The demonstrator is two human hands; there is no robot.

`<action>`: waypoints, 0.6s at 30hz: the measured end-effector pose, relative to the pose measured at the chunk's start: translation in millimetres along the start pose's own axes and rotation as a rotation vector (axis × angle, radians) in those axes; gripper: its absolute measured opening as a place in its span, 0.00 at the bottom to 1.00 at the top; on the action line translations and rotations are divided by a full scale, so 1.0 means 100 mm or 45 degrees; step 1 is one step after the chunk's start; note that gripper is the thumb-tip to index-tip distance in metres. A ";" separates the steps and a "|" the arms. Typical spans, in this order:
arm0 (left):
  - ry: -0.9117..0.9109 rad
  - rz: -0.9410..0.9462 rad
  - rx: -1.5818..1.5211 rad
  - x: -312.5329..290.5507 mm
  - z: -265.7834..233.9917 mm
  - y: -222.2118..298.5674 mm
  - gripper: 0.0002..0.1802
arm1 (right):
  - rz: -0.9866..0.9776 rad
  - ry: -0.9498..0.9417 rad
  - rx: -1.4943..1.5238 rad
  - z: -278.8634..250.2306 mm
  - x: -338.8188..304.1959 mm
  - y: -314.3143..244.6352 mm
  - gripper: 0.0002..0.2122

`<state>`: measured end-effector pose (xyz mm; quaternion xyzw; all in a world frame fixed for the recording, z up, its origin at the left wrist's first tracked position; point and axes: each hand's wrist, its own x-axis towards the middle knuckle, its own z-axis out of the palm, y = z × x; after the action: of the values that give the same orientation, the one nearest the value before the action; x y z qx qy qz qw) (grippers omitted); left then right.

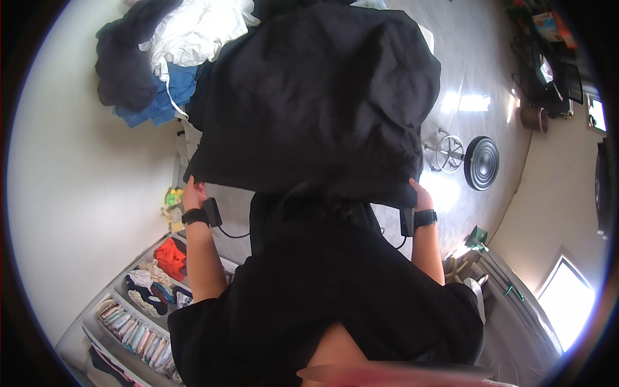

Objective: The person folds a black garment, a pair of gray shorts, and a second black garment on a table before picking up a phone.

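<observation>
A wide black fabric garment (pixel 309 109) is spread out in front of me, its near edge pulled nearly straight; its exact kind does not show. At the near left corner, my left hand (pixel 195 194) is closed on the edge. My right hand (pixel 422 195) grips the opposite corner on the right. Loose folds run across the cloth's right half, and its far part hides most of what it lies on. Each wrist bears a black strap with a small black box and cable.
Behind the garment on the left is a heap of white (pixel 193 32), dark and blue clothes (pixel 174 90). Grey bins of folded clothes (pixel 135 332) stand at lower left. A round black stool (pixel 481 163) is on the floor to the right, near a brown bin (pixel 534 120).
</observation>
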<state>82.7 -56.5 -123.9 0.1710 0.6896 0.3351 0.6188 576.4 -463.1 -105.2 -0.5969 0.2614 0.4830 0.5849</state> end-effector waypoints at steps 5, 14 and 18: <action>-0.201 0.024 -0.086 0.04 0.82 0.47 0.12 | -0.312 0.123 0.108 0.16 0.25 -0.30 0.04; -0.378 0.037 0.032 0.27 2.12 0.75 0.17 | -0.327 0.173 0.211 0.93 0.45 -0.94 0.13; -0.451 0.374 0.631 0.33 2.26 0.55 0.15 | -0.486 0.016 -0.352 1.18 0.42 -0.83 0.12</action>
<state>285.3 61.3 -113.2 0.4693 0.5999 0.2081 0.6137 633.6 -325.4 -87.6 -0.7130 0.0785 0.3911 0.5767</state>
